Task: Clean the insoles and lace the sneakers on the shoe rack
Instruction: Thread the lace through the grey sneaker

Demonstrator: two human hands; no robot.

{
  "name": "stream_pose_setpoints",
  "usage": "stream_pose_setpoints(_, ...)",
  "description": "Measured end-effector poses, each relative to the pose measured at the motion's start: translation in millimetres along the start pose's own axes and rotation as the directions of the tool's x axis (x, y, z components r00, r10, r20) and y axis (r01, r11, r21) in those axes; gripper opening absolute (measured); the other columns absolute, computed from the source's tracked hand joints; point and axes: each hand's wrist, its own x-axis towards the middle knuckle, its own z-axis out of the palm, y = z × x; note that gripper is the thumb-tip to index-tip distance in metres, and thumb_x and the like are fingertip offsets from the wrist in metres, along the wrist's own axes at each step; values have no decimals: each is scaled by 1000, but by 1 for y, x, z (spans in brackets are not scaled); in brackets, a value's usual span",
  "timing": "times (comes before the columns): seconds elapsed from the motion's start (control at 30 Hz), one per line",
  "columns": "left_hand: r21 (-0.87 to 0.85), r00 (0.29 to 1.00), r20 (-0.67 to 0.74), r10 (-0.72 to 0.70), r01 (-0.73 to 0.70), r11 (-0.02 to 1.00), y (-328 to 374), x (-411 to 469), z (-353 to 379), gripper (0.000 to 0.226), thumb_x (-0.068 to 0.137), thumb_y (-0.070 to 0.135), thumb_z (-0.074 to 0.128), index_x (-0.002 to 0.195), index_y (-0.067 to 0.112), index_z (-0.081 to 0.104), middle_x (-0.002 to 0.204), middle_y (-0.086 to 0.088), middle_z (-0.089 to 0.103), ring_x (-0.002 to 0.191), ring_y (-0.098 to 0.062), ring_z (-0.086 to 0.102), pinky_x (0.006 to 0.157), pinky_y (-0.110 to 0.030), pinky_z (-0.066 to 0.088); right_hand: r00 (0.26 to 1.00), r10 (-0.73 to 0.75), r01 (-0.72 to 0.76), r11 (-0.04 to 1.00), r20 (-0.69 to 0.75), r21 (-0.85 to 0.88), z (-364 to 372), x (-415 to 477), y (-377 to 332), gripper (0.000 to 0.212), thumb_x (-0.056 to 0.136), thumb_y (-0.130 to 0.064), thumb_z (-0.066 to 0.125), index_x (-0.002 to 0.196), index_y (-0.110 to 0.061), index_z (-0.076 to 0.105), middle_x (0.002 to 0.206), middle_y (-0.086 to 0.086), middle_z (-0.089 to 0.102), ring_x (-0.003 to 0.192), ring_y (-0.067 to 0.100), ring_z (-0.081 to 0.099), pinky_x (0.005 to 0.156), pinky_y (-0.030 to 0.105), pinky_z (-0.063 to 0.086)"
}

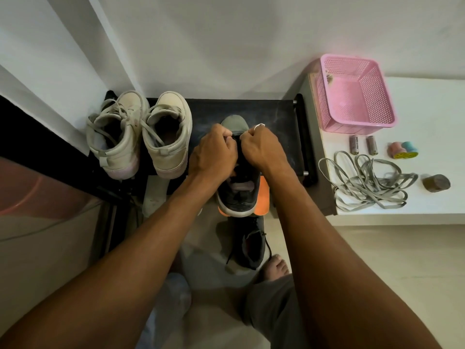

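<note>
Looks about midway. Working at the 12 o'clock end of the dark sneaker [237, 195] on the shoe rack [276, 114], left hand [214, 151] and right hand [261, 147] curled tight, pinching its black lace [236, 136]. Seemingly left to do: orange insole [264, 195] out at its 4 o'clock, grey laces [364, 183] loose at 3 o'clock.

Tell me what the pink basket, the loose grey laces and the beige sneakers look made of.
Pink basket: moulded plastic, slightly glossy; its walls are a regular perforated grid. Loose grey laces: flat woven textile, matte; they lie limp in tangled loops. Beige sneakers: matte uppers, likely canvas or synthetic leather, unclear which; soles look like rubber, scuffed.
</note>
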Motion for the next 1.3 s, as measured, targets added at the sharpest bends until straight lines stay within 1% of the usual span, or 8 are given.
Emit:
stream_pose_setpoints(0.1,58,992,111,68,-74,996,-3,0,-1,30,99,31,46,121,23,64,118,-3,65,101,-22,62,77,-33,44,999,-36,37,998,11,-49,-1,-1,0,26,94,-30,47,95,-13,66,88,3,66,82,21,64,76,39,56)
stream_pose_setpoints(0.2,121,976,192,98,-123,985,-7,0,-2,29,96,35,49,118,24,66,110,-2,62,94,-23,61,70,-31,39,999,-34,37,994,30,-107,-3,2,4,23,95,-29,54,95,-16,72,88,3,69,80,20,65,76,39,58)
stream_pose_setpoints(0.27,157,971,219,97,-134,978,-8,0,-1,30,90,40,52,113,25,65,109,-3,65,95,-27,64,71,-34,43,998,-23,32,991,65,-130,-4,3,6,19,94,-27,59,98,-21,77,91,3,71,81,20,66,76,38,58)
stream_pose_setpoints(0.5,200,986,146,86,-114,973,1,-6,-2,23,92,35,52,107,22,64,110,-7,64,85,-26,58,70,-36,43,988,-70,91,984,137,-154,-10,-1,6,22,95,-17,61,109,-23,78,102,2,73,83,16,63,70,28,47)
stream_pose_setpoints(0.63,189,981,172,93,-126,974,3,-6,-3,23,93,34,52,108,22,64,112,-6,63,85,-25,57,69,-35,44,986,-87,113,977,143,-182,-13,-3,7,25,97,-10,59,111,-21,77,102,4,70,79,14,60,70,27,45)
stream_pose_setpoints(0.8,203,975,195,105,-145,969,4,-7,-8,21,91,33,56,107,22,64,111,-6,63,84,-22,55,67,-34,40,986,-109,133,972,127,-196,-14,-5,7,24,94,-7,62,106,-22,77,98,4,71,82,19,64,73,32,52)
stream_pose_setpoints(1.03,291,972,235,21,-91,952,9,-6,-3,27,94,29,50,113,12,59,115,-12,60,95,-35,62,69,-38,41,984,-127,156,957,129,-246,-13,-8,5,23,91,-8,65,99,-24,78,100,6,73,87,24,68,83,43,59)
stream_pose_setpoints(1.3,151,963,260,65,-107,983,3,1,-15,11,86,23,63,87,18,73,91,-5,72,82,-25,64,69,-32,50,970,-126,185,935,206,-303,-8,-6,3,20,94,-10,59,93,-18,77,98,8,70,89,25,66,81,39,56)
